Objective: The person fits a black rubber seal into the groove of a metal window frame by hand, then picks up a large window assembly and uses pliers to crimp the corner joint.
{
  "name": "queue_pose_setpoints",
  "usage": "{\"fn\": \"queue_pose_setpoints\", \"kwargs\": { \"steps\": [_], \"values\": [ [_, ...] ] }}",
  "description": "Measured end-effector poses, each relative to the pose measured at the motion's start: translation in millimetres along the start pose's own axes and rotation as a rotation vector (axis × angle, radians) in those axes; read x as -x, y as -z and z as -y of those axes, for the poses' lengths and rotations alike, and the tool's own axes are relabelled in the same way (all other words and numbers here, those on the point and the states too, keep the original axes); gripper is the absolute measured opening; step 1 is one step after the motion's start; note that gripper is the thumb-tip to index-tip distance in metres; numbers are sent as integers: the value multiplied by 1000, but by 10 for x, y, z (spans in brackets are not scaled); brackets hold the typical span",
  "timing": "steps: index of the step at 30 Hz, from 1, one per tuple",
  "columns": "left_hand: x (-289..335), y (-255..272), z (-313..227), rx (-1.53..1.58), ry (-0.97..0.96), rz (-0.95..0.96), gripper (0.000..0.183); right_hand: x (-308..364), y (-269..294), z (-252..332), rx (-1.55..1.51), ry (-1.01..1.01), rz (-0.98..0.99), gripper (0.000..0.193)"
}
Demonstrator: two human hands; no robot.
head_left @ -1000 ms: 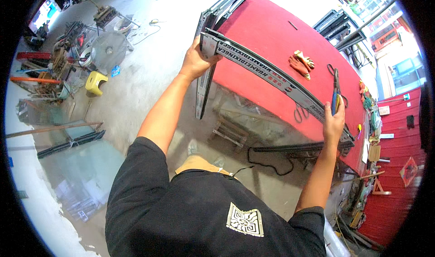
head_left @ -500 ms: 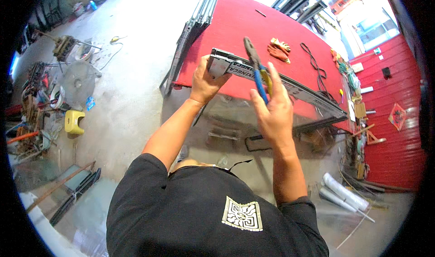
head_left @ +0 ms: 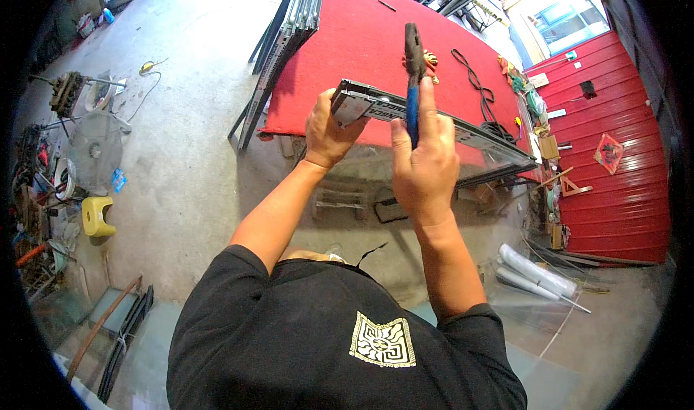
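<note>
My left hand (head_left: pixel 332 132) is closed around the near left corner of a dark-framed glass panel (head_left: pixel 387 109), its thumb on the silver end face. The panel is raised at the near edge of the red-covered table (head_left: pixel 354 56), its frame stretching off to the right. In my right hand (head_left: pixel 428 166) is a pair of pliers (head_left: pixel 413 59) with blue handle grips, held upright with the dark jaws pointing up and away. My index finger lies along the handle. The pliers stand in front of the frame in this view; whether they touch it I cannot tell.
Several metal frames (head_left: pixel 289 41) lean against the table's left side. On the red cover lie orange work gloves (head_left: pixel 431 60), partly behind the pliers, and a black cord (head_left: pixel 473 81). A yellow stool (head_left: pixel 97 216) stands left; white rolls (head_left: pixel 535 271) lie on the floor at right.
The pliers have turned more upright, their handles now close together in my right hand, which has closed around them. My left hand keeps its hold. The surroundings have shifted left in view.
</note>
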State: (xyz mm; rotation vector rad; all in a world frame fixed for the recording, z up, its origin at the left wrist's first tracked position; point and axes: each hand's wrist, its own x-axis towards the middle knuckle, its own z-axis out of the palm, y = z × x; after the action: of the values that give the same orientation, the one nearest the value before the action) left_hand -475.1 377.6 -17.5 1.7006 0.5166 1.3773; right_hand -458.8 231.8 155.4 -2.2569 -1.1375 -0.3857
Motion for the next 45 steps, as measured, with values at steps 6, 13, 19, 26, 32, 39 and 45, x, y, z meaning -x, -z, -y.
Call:
{"fn": "queue_pose_setpoints", "kwargs": {
  "steps": [6, 13, 19, 26, 32, 39, 45],
  "values": [
    [18, 10, 21, -64, -4, -19, 65, -34, 58, 9, 184, 23, 253, 69],
    [51, -13, 73, -107, -9, -25, 68, 20, -34, -35, 221, 1, 279, 68],
    [76, -42, 56, -77, 46, -2, 69, 29, -111, -7, 373, -29, 407, 70],
    [119, -114, 35, -96, 42, -4, 69, 174, -164, -146, 347, 48, 278, 69],
    [117, -95, 149, -63, 25, -51, 69, 78, -27, -67, 293, 3, 230, 71],
    [116, -30, 169, -219, -46, -74, 73, -12, 284, -648, 199, -28, 78, 80],
    [188, -63, 176, -165, 63, -39, 76, -362, 748, -2045, 191, -108, -258, 64]
  ]
}}
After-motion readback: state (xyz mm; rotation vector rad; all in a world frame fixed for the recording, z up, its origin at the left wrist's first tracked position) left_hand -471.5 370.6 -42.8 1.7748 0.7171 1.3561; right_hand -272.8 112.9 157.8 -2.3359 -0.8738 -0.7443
